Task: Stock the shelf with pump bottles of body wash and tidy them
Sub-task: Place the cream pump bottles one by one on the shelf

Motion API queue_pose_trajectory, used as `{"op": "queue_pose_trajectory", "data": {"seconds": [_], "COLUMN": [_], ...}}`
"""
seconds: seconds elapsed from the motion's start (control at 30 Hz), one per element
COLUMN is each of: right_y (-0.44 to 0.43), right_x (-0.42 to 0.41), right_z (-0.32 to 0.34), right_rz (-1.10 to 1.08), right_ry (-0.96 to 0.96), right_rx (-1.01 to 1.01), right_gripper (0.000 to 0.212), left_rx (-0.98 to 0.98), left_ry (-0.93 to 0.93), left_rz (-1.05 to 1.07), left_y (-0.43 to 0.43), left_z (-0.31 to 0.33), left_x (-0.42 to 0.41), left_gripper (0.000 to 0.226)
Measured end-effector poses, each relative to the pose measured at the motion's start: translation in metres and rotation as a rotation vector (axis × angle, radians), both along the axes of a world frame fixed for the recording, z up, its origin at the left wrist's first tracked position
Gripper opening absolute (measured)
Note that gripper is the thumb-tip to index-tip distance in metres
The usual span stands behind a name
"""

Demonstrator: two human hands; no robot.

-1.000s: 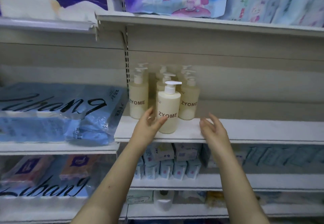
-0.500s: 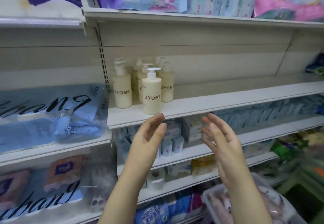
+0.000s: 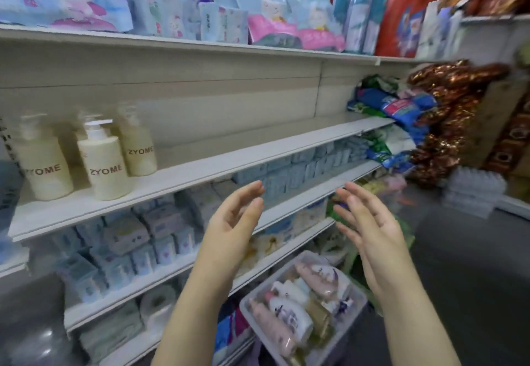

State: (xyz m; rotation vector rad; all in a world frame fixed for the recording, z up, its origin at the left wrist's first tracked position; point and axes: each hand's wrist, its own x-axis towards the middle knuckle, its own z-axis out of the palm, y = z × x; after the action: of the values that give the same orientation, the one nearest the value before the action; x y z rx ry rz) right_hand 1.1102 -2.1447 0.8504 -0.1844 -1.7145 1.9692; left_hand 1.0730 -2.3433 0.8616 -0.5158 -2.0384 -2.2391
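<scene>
Hands withdrawn; restock pending.
The left hand (image 3: 232, 222) and right hand (image 3: 370, 231) have left the shelf (image 3: 218, 175), each grip apart and empty; bottles (image 3: 103, 162) stand upright at its left end; the bin (image 3: 352, 312) below likely supplies the next.

Three pump bottles (image 3: 104, 167) stand on the shelf (image 3: 229, 162) at nine o'clock, one in front, one just beside it at its nine, one behind at its one; bags (image 3: 398, 107) are heaped at the shelf's two o'clock end; packs (image 3: 183, 18) line the upper shelf (image 3: 200, 47) at twelve; boxes (image 3: 134, 239) fill the lower shelf at seven; the left hand (image 3: 232, 222) and right hand (image 3: 370, 228) hang apart before the shelf edge; below them, at five o'clock, a tray (image 3: 358, 305) holds bottles (image 3: 289, 314) lying down.
</scene>
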Motion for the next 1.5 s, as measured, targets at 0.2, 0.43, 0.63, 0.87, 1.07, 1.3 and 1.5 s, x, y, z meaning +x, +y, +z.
{"op": "queue_pose_trajectory", "data": {"seconds": [0.2, 0.43, 0.63, 0.87, 1.07, 1.3, 1.5], "right_y": [0.107, 0.193, 0.242, 0.283, 0.335, 0.395, 0.444], "right_x": [0.056, 0.109, 0.137, 0.125, 0.082, -0.008, -0.049], "right_z": [-0.004, -0.014, -0.024, -0.045, -0.055, -0.049, -0.059], "right_rz": [-0.163, -0.263, -0.343, -0.355, -0.395, -0.406, -0.478], "right_ry": [-0.061, -0.1, -0.119, -0.151, -0.198, -0.208, -0.226], "right_rx": [0.003, 0.013, -0.009, -0.037, -0.037, 0.002, -0.03], "right_gripper": [0.021, 0.017, 0.017, 0.028, 0.033, 0.035, 0.036], "left_rx": [0.036, 0.033, 0.019, -0.001, 0.014, 0.067, 0.043], "left_ry": [-0.059, -0.118, -0.143, -0.221, -0.28, -0.291, -0.302], "left_rz": [-0.132, -0.225, -0.28, -0.34, -0.358, -0.394, -0.461], "left_y": [0.114, 0.212, 0.263, 0.319, 0.374, 0.435, 0.49], "left_z": [-0.01, -0.028, -0.036, -0.051, -0.062, -0.063, -0.067], "left_x": [0.034, 0.071, 0.075, 0.052, -0.002, -0.094, -0.146], "left_gripper": [0.037, 0.024, 0.024, 0.025, 0.028, 0.03, 0.035]}}
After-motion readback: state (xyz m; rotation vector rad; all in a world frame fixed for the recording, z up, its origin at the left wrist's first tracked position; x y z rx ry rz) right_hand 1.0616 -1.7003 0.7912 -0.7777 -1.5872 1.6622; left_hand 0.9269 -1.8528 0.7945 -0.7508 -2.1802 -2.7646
